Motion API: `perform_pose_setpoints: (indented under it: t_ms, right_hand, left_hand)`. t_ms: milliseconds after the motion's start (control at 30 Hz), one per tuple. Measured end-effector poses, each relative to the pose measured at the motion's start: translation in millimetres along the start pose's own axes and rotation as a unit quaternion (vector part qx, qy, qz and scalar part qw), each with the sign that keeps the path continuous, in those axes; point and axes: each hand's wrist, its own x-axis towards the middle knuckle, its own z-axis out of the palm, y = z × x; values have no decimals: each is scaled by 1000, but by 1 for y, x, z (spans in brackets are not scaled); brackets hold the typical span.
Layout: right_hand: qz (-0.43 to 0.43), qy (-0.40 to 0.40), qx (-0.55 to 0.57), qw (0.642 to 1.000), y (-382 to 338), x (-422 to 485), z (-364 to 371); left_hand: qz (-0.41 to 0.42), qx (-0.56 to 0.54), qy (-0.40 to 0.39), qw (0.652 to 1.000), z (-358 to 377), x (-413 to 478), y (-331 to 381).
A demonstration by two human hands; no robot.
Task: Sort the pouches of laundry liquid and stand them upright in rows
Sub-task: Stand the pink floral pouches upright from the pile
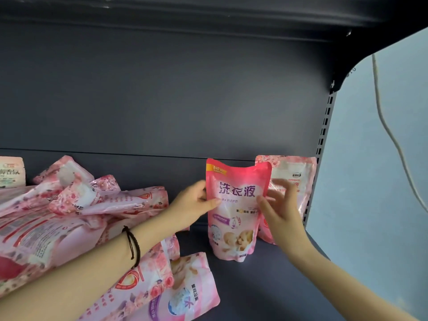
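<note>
A person's left grip [196, 202] pinches the left edge of a pink laundry-liquid pouch [236, 214], thumb on its front, as the pouch stands upright on the dark shelf [266, 286]. The right grip [280, 205] is released, its fingers spread at the pouch's right edge; motion blur hides whether they press it. Just behind the right grip, a second pouch [294, 172] already stands against the back panel [162, 100], so the row appears to be only two pouches long. Most of the job looks undone: well to the left of the left grip, a heap of pouches [69, 216] lies flat and overlapping, and more fallen pouches [185, 293] lie below the left forearm at the shelf's front. One pale pouch [11, 172] stands at the far left, beyond the heap.
</note>
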Motion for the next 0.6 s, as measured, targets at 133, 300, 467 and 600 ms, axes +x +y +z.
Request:
perform_pose_setpoints:
  t_ms: [133, 300, 467, 600]
  right_hand:
    - [31, 59, -50, 997, 1, 9, 3]
    - [51, 108, -28, 992, -6, 21, -21]
    - [68, 148, 6, 987, -4, 27, -67]
    - [86, 140, -3, 986, 5, 22, -88]
  left_hand:
    - [3, 31, 3, 1000, 5, 3, 8]
    - [-1, -6, 21, 1000, 27, 12, 29]
    - [-33, -101, 31, 994, 63, 20, 45]
    - [-44, -110, 38, 992, 87, 26, 46]
